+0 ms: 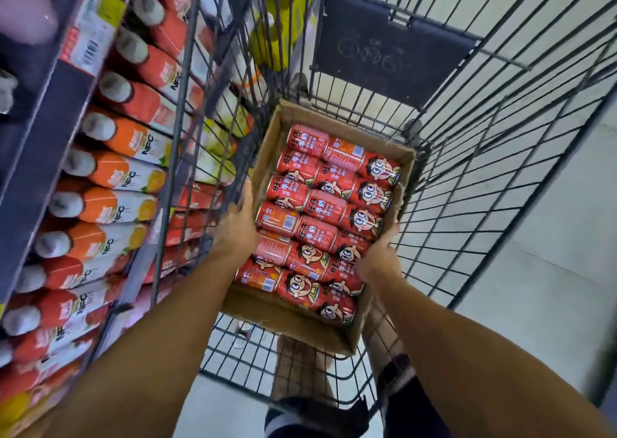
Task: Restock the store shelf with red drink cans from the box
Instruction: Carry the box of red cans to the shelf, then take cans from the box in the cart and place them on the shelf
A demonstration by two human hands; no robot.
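The box (263, 307) of red cans (320, 217) sits inside the wire cart (467, 157), packed full, so expect it heavy with soft cardboard walls. Your left hand (235, 224) and right hand (380, 254) grasp its long sides, fingers curled on the cardboard; support it from underneath.
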